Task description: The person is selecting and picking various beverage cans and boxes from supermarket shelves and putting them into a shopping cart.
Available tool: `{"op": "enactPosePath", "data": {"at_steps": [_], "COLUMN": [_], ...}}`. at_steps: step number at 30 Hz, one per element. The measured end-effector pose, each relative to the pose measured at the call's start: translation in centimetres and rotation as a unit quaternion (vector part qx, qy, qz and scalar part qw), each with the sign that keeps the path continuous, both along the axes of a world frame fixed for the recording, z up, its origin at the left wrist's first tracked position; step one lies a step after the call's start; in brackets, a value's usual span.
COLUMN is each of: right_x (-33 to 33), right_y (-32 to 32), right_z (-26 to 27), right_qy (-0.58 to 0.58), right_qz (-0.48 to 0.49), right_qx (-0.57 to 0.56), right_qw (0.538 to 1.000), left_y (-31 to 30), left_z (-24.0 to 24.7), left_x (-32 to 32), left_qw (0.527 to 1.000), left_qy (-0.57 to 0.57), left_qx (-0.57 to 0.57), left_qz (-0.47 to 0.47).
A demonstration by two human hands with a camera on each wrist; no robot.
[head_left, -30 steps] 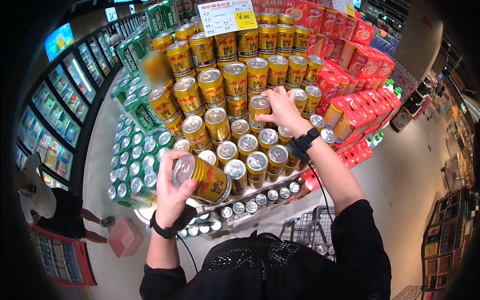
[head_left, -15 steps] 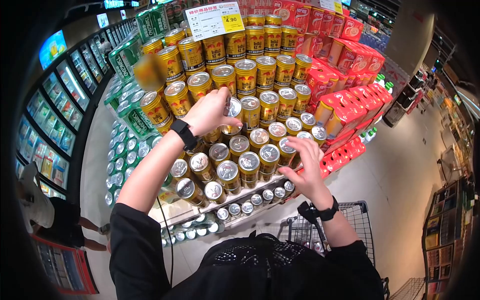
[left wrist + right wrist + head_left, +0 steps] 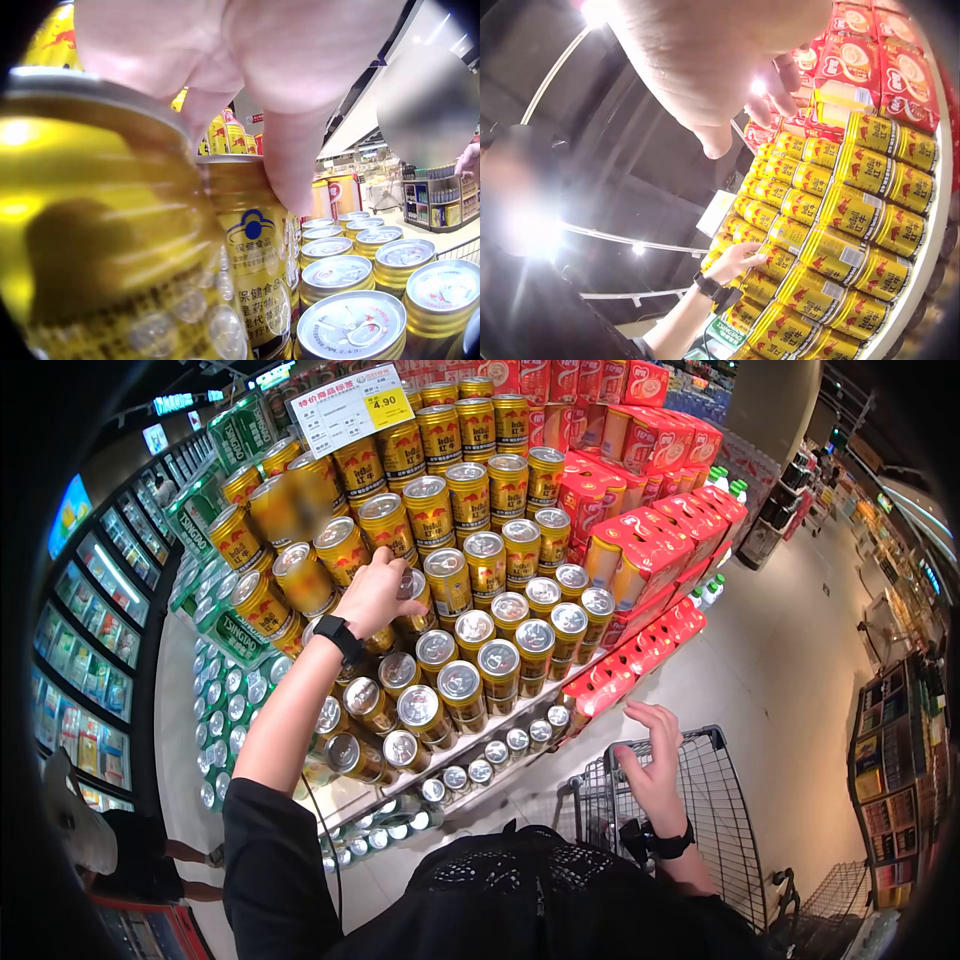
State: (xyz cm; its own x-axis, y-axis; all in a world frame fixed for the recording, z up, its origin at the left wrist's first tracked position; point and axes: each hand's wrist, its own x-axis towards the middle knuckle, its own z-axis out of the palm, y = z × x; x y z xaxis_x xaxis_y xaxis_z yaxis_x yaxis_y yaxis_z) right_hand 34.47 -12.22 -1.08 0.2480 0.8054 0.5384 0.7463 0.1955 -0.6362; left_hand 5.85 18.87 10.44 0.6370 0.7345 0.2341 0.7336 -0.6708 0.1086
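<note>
My left hand [image 3: 368,602] reaches into the stepped stack of gold Red Bull cans, palm down. Its thumb and fingers grip the top of one gold can [image 3: 251,255], which stands upright among the others. In the left wrist view a nearer can [image 3: 112,225] fills the left side, and the fingers come down over the gripped one. My right hand [image 3: 655,765] is apart from the stack, above the wire shopping cart [image 3: 715,800], fingers loosely extended and holding nothing. Front-row cans [image 3: 460,685] stand between the two hands.
Red boxed packs [image 3: 640,555] border the stack on the right, green Tsingtao packs [image 3: 235,635] on the left. A price sign [image 3: 350,408] hangs above the upper cans. Someone in a white top [image 3: 90,840] is at the lower left, beside glass-door fridges [image 3: 90,660].
The left hand has gone from a tilted can at the front up to a can in the stack. The right hand has left the stack and moved down right to the cart.
</note>
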Motion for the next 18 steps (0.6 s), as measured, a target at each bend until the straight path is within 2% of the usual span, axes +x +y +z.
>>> {"op": "enactPosePath", "data": {"at_steps": [4,7,10,14,17,18], "right_x": [0.2,0.2,0.3,0.5,1.2,2.0], "right_y": [-1.4,-2.3,-3.2,-4.7,-6.5,-7.4], "right_z": [-0.7,-1.0,-1.5,-2.1,-2.6,-2.8], "right_qy": [0.007,0.006,0.007,0.002,0.0,-0.004], "right_qz": [-0.031,-0.054,-0.069,-0.087,-0.117,-0.133], "right_qx": [-0.009,-0.023,-0.032,-0.035,-0.031,-0.026], "right_qw": [0.999,0.998,0.997,0.996,0.993,0.991], "left_y": [-0.7,-1.5,-1.9,-1.4,-1.9,-2.5], "left_z": [-0.3,-0.3,-0.6,-1.6,-1.5,-1.1], "left_x": [-0.1,0.3,0.7,0.7,1.0,0.8], "left_qw": [0.999,0.996,0.993,0.991,0.989,0.986], "left_qy": [-0.011,0.024,0.063,0.05,0.076,0.062], "left_qx": [0.046,0.089,0.099,0.123,0.123,0.156], "left_qz": [0.001,0.018,0.014,0.002,0.027,0.007]}}
